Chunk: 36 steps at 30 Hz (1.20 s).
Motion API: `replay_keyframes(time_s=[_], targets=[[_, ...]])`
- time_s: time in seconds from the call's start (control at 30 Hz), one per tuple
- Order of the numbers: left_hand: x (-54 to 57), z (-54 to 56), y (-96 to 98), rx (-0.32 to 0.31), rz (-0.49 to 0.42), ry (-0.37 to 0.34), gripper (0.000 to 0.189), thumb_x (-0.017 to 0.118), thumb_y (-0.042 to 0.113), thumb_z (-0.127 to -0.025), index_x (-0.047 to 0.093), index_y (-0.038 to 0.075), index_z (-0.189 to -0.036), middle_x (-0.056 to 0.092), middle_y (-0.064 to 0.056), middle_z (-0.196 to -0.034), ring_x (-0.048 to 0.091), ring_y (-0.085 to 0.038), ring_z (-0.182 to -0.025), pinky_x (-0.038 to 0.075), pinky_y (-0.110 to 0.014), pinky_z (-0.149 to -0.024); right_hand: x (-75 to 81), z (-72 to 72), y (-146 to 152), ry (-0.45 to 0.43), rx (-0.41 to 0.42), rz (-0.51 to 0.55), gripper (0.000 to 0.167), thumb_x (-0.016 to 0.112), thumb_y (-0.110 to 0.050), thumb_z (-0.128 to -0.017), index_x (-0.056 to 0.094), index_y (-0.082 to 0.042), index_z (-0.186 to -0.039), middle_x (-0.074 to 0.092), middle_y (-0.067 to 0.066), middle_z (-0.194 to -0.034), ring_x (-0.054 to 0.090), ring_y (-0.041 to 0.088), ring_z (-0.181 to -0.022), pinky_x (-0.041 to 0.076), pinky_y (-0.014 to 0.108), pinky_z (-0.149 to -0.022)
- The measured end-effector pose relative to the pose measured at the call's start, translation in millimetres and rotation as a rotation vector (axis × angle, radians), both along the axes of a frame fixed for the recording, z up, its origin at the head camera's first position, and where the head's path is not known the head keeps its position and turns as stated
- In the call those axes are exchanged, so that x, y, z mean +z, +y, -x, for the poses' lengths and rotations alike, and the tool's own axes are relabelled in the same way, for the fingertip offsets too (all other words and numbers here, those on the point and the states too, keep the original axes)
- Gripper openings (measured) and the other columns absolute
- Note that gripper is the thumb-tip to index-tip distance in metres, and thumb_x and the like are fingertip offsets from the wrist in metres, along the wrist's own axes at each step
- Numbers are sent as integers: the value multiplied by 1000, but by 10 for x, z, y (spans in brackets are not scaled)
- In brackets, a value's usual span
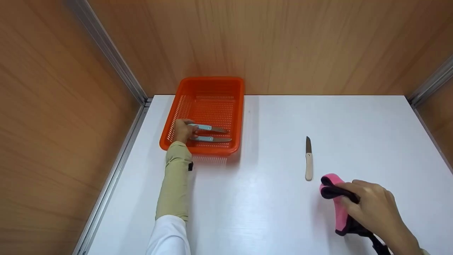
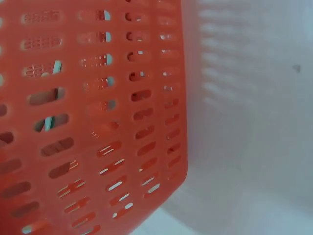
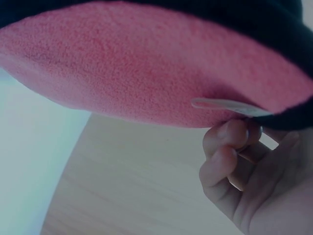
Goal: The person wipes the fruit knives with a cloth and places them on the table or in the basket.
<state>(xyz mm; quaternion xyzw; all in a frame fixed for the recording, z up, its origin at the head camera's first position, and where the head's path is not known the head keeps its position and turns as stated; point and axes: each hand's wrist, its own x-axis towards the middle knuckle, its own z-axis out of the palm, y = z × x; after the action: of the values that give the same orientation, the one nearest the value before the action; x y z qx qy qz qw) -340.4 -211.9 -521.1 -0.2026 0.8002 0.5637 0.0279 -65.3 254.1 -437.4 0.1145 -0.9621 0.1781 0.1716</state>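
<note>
My left hand point(image 1: 183, 130) reaches into the orange basket point(image 1: 241, 117) and grips the handle end of a light-blue-handled knife point(image 1: 203, 126). A second light-blue-handled knife point(image 1: 208, 139) lies just below it in the basket, close to my thumb. Through the slots of the basket wall point(image 2: 122, 122), the left wrist view shows only bits of fingers and handles. At the right, my right hand point(image 1: 375, 205) pinches a folded pink and black cloth item point(image 1: 341, 212) above the table. Its fuzzy pink face point(image 3: 122, 68) and a clear plastic strip point(image 3: 227, 105) fill much of the right wrist view.
A knife with a beige handle point(image 1: 309, 166) lies on the white table point(image 1: 276, 212), blade pointing to the back, between the basket and my right hand. Wood panels point(image 1: 300, 46) enclose the table at the back and both sides. The basket stands near the back left corner.
</note>
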Motion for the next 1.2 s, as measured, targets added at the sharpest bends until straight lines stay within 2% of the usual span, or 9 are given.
replay_keyframes(time_s=[0.13,0.23,0.47,0.67,0.8,0.9,1.03,1.13,1.2], targets=[[-19,10,5,-9,136,-34,26,67,-1,-86,65,-1,-111,64,-16,-100,68,-31,-83,59,-39,-72,5,-8,-1,-11,-4,-5,26,70,-3,-62,75,-17,-83,31,-16,-56,27,3,-49,21,21,-43],[-8,-18,12,-41,194,-40,27,66,1,-87,63,0,-114,62,-15,-108,65,-27,-90,58,-38,-76,12,-18,-3,-27,-8,-5,25,71,-3,-63,75,-17,-84,32,-16,-56,28,4,-49,22,21,-43],[26,-93,19,-119,269,15,28,62,1,-89,61,-4,-116,60,-18,-113,59,-30,-102,55,-42,-85,15,-38,-2,-27,-10,0,25,71,-2,-63,75,-16,-83,31,-15,-56,28,4,-49,22,21,-43],[19,-105,2,-116,289,59,27,58,0,-89,63,-2,-115,61,-17,-111,59,-28,-98,55,-41,-82,32,-32,-18,-47,-10,1,24,72,-2,-64,76,-14,-85,35,-14,-56,29,5,-49,23,21,-43],[17,-100,-3,-82,203,105,27,53,0,-89,64,-1,-114,61,-18,-104,60,-33,-93,56,-46,-78,41,-20,-15,-67,-16,3,24,73,-2,-65,76,-13,-86,35,-13,-55,30,5,-49,23,22,-43],[25,-96,0,-50,138,167,26,52,-1,-89,66,-2,-111,62,-19,-99,61,-37,-88,56,-48,-73,32,-16,0,-43,-9,10,25,72,-2,-64,76,-15,-85,33,-15,-55,28,4,-49,22,21,-43],[59,-103,-15,-24,128,259,22,54,0,-89,68,-1,-106,62,-14,-100,59,-29,-82,53,-35,-65,29,-14,14,-10,0,22,25,73,-2,-62,76,-15,-83,31,-16,-55,27,2,-49,21,20,-42],[92,-128,-27,6,90,297,19,57,1,-88,69,1,-104,63,-11,-97,56,-25,-78,48,-27,-61,47,-12,18,-18,-5,29,23,75,-2,-63,76,-13,-84,33,-15,-55,27,2,-48,22,20,-41],[107,-144,-27,33,59,316,19,59,2,-88,69,2,-104,63,-11,-94,58,-26,-77,49,-27,-60,58,-11,24,-15,-6,33,22,75,-3,-63,75,-13,-83,33,-15,-55,28,2,-48,22,20,-40]])
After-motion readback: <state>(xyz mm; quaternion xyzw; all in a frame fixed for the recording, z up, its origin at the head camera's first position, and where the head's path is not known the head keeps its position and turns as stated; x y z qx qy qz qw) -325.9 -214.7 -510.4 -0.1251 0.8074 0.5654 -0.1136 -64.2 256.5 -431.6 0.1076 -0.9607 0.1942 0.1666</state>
